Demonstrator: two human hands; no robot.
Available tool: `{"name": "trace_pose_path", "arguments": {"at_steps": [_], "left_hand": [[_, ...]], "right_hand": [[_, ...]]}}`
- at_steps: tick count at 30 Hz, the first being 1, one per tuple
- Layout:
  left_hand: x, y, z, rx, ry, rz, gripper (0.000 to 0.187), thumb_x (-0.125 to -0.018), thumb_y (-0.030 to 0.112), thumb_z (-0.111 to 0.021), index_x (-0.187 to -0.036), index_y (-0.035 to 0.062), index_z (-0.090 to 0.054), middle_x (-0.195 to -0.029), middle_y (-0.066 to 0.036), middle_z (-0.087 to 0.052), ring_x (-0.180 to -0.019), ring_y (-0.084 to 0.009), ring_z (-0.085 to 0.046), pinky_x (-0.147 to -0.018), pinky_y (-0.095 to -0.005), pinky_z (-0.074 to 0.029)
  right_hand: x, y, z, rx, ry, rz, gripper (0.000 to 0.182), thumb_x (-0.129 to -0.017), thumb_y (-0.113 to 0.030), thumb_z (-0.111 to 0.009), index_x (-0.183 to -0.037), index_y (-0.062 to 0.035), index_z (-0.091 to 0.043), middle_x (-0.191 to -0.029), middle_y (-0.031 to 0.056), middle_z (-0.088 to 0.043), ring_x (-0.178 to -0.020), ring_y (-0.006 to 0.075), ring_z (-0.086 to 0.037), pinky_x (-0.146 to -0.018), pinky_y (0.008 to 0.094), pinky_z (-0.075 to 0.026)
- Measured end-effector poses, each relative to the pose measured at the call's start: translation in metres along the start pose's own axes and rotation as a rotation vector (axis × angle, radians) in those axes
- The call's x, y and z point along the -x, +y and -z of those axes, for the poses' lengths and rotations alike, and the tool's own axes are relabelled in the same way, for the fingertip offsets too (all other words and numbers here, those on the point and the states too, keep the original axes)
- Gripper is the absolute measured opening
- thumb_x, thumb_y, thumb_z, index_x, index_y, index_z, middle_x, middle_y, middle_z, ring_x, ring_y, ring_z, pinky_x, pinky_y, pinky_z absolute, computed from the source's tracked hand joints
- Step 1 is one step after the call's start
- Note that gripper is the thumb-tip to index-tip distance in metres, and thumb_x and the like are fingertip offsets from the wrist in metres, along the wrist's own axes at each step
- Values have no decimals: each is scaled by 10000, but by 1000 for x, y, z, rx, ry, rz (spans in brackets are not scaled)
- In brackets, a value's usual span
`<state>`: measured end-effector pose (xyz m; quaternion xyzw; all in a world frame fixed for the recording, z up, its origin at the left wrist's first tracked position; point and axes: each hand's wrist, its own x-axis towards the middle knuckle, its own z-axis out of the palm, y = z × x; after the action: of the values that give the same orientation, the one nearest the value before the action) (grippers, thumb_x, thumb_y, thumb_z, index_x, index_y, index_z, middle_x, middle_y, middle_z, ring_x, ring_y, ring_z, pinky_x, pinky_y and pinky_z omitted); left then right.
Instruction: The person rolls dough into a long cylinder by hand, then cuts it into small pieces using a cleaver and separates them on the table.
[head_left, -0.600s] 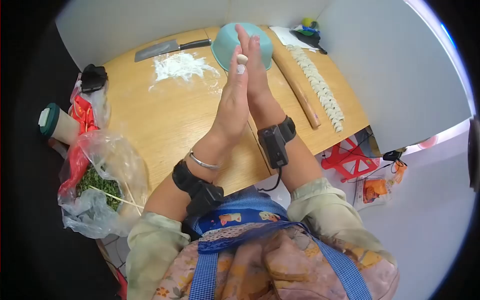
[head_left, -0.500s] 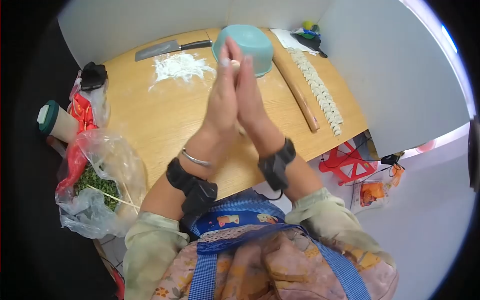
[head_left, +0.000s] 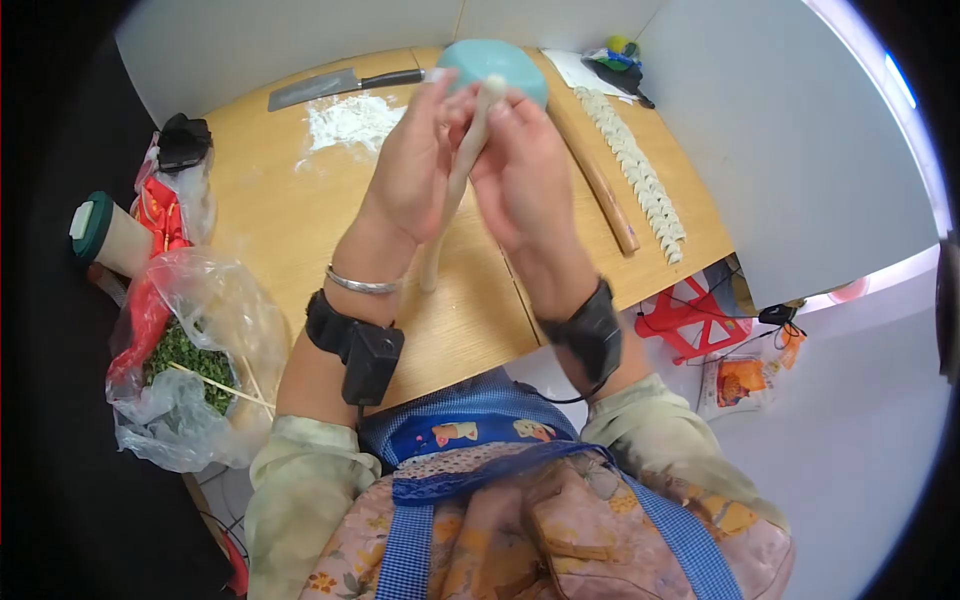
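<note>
A long pale dough rope (head_left: 463, 170) is held up between my two hands over the table, its rounded top end sticking out above the fingers. Its lower end hangs down past my left wrist. My right hand (head_left: 525, 165) grips it near the top, thumb against its side. The curled fingers of my left hand (head_left: 405, 170) are on the rope from the other side, partly hidden behind it, with the thumb raised. Behind the hands is an upturned teal bowl (head_left: 500, 65). White flour (head_left: 350, 125) is spread on the wooden table (head_left: 270, 210) to the left.
A cleaver (head_left: 320, 90) lies at the back left. On the right are a wooden rolling pin (head_left: 605, 200) and a row of small folded dough pieces (head_left: 640, 185). A plastic bag of chopped greens (head_left: 190, 365) and a lidded cup (head_left: 110, 235) stand at the left.
My palms, pressed together before, have come apart and turned, with the right hand moving rightward. The dough rope, mostly hidden between them earlier, now shows along its length.
</note>
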<state>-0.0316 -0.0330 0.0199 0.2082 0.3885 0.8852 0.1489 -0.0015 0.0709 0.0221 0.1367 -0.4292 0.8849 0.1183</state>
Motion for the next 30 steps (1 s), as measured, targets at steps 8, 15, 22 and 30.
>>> {"name": "trace_pose_path", "arguments": {"at_steps": [8,15,22,30], "left_hand": [[2,-2,5,-308,-219,209,484,-1098,421,-364,-1121,17,-629,-715,58,-462,-652,-64,-419,-653,-220,-401],[9,-5,0,-252,-206,244,402,-1087,397,-436,-970,49,-602,-649,78,-348,-559,-42,-302,-518,-200,-280],[5,-9,6,-374,-398,178,376,-1081,404,-452,-976,76,-602,-672,72,-408,-576,-49,-352,-530,-195,-311],[6,-5,17,-538,-411,196,354,-1072,392,-485,-978,80,-621,-661,82,-392,-568,-39,-336,-512,-198,-291]], "right_hand": [[-38,-53,17,-19,107,44,166,-1016,-70,-467,-1152,24,-486,-1029,134,-577,-887,231,-604,-785,371,-530],[-33,-60,13,-69,59,-11,143,-1038,-201,-504,-978,-72,-488,-732,16,-433,-614,122,-426,-537,263,-364],[-53,-88,16,-72,26,104,318,-1059,-327,-506,-816,-139,-424,-596,-40,-324,-468,78,-275,-428,244,-235],[-68,-129,37,-276,9,124,309,-1064,-304,-475,-806,-144,-414,-589,-31,-293,-485,90,-276,-440,245,-243]]}}
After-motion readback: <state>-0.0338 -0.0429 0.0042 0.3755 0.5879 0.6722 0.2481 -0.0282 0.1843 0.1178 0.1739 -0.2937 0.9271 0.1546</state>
